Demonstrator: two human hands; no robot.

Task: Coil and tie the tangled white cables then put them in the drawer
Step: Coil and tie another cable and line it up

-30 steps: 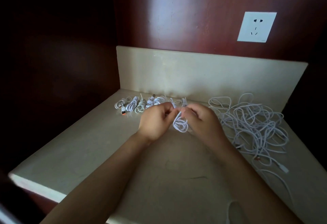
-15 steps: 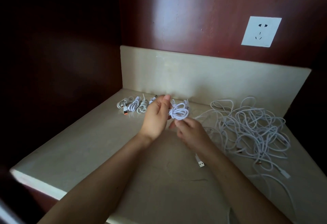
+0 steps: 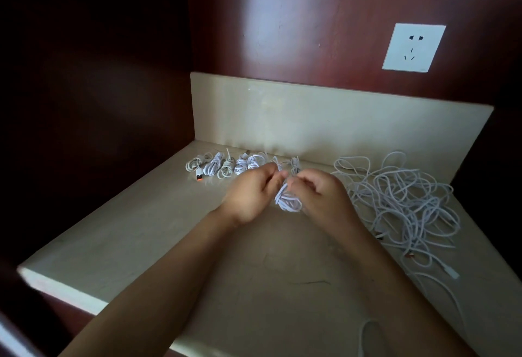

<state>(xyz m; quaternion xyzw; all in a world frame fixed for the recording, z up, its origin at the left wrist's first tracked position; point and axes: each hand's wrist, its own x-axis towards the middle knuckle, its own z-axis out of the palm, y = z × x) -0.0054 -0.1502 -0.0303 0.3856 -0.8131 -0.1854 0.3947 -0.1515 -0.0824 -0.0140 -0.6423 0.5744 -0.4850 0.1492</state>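
Left of centre: a row of finished bundles (image 3: pixel 226 166) lies along the back edge of the countertop (image 3: pixel 135 246). They are side by side against the upstand, judged to be parked there clear of the working area. An orange-tipped plug (image 3: pixel 199 178) marks the row's left end.

Centre: the left hand (image 3: pixel 251 195) has its fingers curled and pinches the top of a small coil (image 3: pixel 288 201). The coil hangs between both hands just above the surface. The right hand (image 3: pixel 319 195) pinches the same coil from the opposite side. This two-sided hold is judged to keep the loops gathered while the tail is wrapped or knotted. The knot itself is hidden by the fingers.

Right of centre: the tangled pile (image 3: pixel 401 201) is spread loose and unsorted, near the right hand.

Upper right: a wall socket (image 3: pixel 413 47), unused. No drawer is in view.
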